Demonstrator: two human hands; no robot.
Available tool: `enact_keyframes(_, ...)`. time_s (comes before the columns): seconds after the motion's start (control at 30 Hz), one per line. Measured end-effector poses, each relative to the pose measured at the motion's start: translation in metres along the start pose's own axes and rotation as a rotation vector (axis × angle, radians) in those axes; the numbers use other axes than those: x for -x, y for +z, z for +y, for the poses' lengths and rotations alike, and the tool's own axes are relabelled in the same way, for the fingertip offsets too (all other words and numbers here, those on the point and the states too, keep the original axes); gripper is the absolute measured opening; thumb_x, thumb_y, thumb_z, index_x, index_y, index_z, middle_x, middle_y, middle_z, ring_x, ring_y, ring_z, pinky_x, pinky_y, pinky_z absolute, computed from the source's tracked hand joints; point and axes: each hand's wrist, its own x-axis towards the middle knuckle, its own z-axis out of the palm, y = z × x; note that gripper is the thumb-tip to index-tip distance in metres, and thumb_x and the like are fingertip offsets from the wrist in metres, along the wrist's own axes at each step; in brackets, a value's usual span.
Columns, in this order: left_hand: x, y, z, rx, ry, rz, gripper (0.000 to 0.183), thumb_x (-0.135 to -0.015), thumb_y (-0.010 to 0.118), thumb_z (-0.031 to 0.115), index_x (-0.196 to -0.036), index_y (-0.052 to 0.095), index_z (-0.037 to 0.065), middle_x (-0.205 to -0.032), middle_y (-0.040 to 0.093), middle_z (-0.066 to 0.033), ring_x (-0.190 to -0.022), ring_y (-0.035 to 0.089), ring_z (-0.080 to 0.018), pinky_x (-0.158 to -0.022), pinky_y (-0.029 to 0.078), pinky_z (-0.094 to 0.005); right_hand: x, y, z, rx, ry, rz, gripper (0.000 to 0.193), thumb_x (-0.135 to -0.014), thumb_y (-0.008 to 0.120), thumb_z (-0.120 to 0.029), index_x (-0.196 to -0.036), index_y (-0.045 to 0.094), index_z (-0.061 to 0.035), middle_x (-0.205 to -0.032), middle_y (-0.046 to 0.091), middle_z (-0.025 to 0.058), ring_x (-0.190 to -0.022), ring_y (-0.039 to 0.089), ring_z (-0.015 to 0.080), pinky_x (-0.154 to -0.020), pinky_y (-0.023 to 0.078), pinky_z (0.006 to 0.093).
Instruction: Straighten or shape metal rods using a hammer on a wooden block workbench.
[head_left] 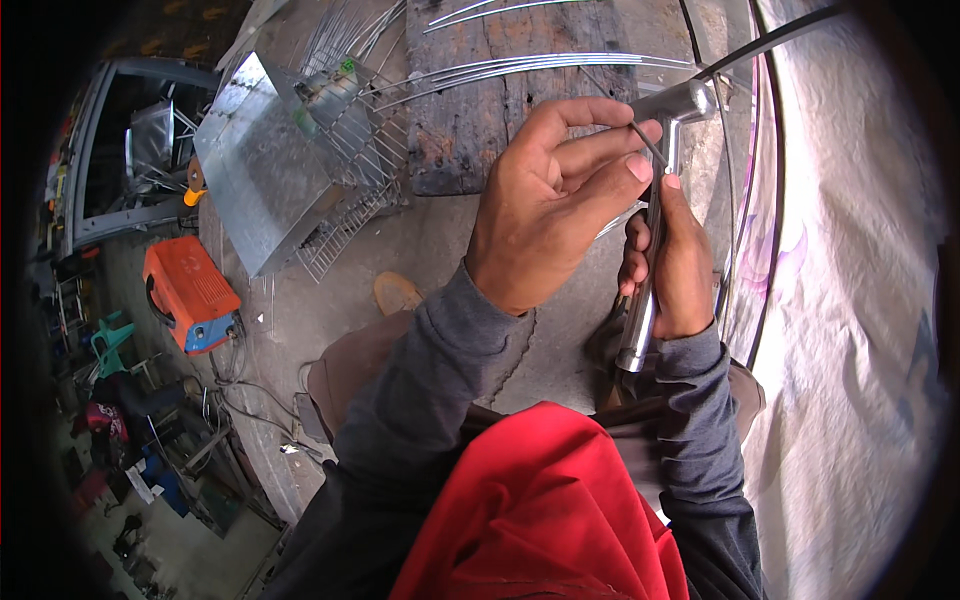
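Note:
A shiny steel hammer (644,305) with a tube-like handle is wrapped in the fingers of my right hand (687,265). Its grey cylindrical head (685,102) points up and away from me, and the handle's end hangs low toward my lap. Close beside the upper handle, my left hand (535,215) pinches a thin dark metal rod (648,145) between thumb and fingers. The rod's lower tip lies near my right thumb; I cannot tell whether it touches the hammer.
Several thin rods (500,67) lie across a worn wooden board (450,140) ahead. Left of it stand a bent metal sheet (265,165) and a wire rack (345,235). An orange welding machine (190,285) with cables sits farther left. Pale cloth (840,300) hangs on the right.

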Motion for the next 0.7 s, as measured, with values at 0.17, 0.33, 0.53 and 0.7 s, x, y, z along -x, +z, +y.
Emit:
enact_keyframes(0.17, -0.0024, 0.001, 0.0018, 0.025, 0.018, 0.017, 0.04, -0.097, 0.065, 0.008, -0.132, 0.046, 0.001, -0.132, 0.063, -0.0252, -0.113, 0.066, -0.0228, -0.099, 0.052, -0.0332, -0.0001, -0.0017, 0.0012, 0.017, -0.029, 0.001, 0.056, -0.104, 0.044, -0.056, -0.117, 0.055, -0.0029, -0.068, 0.047, -0.0012, -0.046, 0.044, 0.0069, -0.038, 0.042, 0.0233)
enact_keyframes(0.33, -0.0047, 0.0012, 0.0027, 0.052, 0.042, 0.058, 0.04, -0.096, 0.066, 0.005, -0.125, 0.041, -0.002, -0.126, 0.065, -0.026, -0.108, 0.067, -0.0185, -0.09, 0.056, -0.0287, -0.0001, 0.0005, 0.0024, 0.028, -0.028, -0.008, 0.055, -0.105, 0.043, -0.055, -0.117, 0.055, -0.003, -0.068, 0.046, -0.0012, -0.046, 0.044, 0.0072, -0.039, 0.042, 0.0234)
enact_keyframes(0.53, -0.007, 0.0051, 0.0031, 0.045, 0.006, 0.034, 0.046, -0.095, 0.067, 0.004, -0.132, 0.039, 0.0, -0.126, 0.066, -0.0256, -0.108, 0.067, -0.0198, -0.097, 0.054, -0.031, 0.0002, 0.0003, 0.002, 0.039, -0.01, 0.004, 0.053, -0.105, 0.044, -0.053, -0.117, 0.055, -0.0033, -0.068, 0.046, -0.0011, -0.046, 0.044, 0.0075, -0.039, 0.042, 0.0238)
enact_keyframes(0.7, -0.0099, 0.004, 0.0031, 0.046, 0.06, 0.009, 0.048, -0.095, 0.068, 0.005, -0.133, 0.039, 0.002, -0.123, 0.067, -0.0249, -0.105, 0.068, -0.0194, -0.094, 0.055, -0.0302, -0.0002, 0.0021, 0.0028, 0.04, 0.022, 0.011, 0.052, -0.105, 0.043, -0.052, -0.117, 0.055, -0.0035, -0.068, 0.047, -0.0009, -0.046, 0.044, 0.0076, -0.039, 0.042, 0.0239)
